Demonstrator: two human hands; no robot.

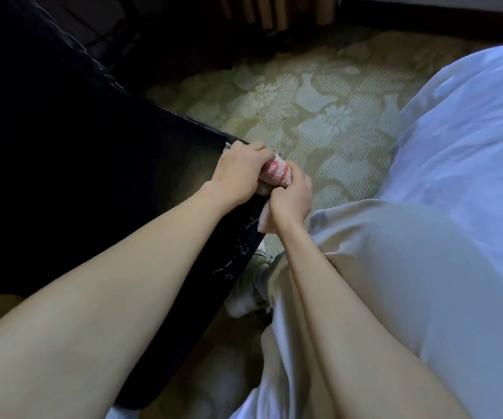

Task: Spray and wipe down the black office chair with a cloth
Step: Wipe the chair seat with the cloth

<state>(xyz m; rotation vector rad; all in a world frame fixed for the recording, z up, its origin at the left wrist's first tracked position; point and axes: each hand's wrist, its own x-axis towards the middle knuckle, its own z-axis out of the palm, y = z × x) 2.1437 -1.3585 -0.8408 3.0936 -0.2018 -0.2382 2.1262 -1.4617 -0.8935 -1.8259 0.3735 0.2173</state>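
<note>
two hands meet just off the corner of the black office chair (93, 152), both clamped on one bunched cloth (276, 173). the left hand (238, 169) curls over it from the chair side, knuckles up, its fingertips lost in the fabric. the right hand (292, 197) grips it from the other side, fist closed, the two hands touching. only a small bulge of the cloth shows between them, pale with red-pink stripes, and a pale pink tail hangs out below the right wrist beside the chair's edge. how much cloth is folded inside the fists cannot be told, nor whether it touches the chair.

the chair is so dark that seat and back merge into one black mass, cut off by the left edge; its near edge, under the left forearm, carries pale flecks. a shoe (257, 287) shows in part between the chair and a light trouser leg (395, 267). patterned carpet (304, 101) lies beyond the hands, and white bedding (470, 131) runs off the right edge. the top of the view is too dim to read.
</note>
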